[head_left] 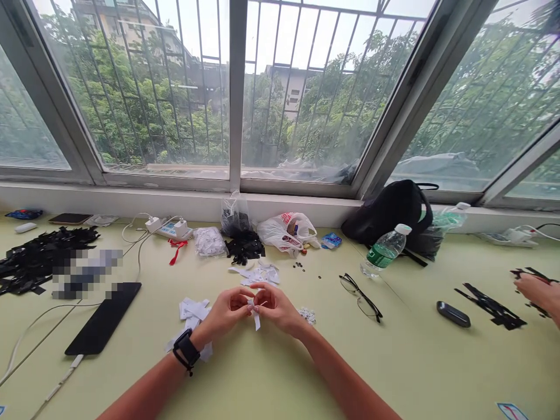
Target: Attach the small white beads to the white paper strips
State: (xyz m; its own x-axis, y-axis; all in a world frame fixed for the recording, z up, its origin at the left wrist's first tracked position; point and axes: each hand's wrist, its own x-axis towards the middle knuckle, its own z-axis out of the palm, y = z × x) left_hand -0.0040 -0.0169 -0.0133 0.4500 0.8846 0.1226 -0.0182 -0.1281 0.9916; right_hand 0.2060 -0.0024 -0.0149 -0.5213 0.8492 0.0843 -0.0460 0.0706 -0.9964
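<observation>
The left hand (225, 312) and right hand (277, 309) meet in front of the body, both narrowly closed, their fingertips pinching a small white strip (256, 319) whose lower end hangs below them. The fingers hide its upper part. A black watch (186, 350) sits on the left wrist. The hands hover just above a pale green worktop (394, 367), which runs on well past them to either side; its near edge is out of view.

Just beside the left wrist lies a loose stack of white pieces (192, 318). More white scraps (258, 274) lie ahead of the hands, and a small lacy white bit (307, 315) lies near the right hand. Further left are a black phone (102, 318) and a heap of black strips (39, 259). To the right are glasses (360, 297) and a water bottle (385, 251). Further right, another person's hand (538, 294) reaches in near a row of black strips (490, 306). At the back, the worktop ends against a white window ledge (175, 204).
</observation>
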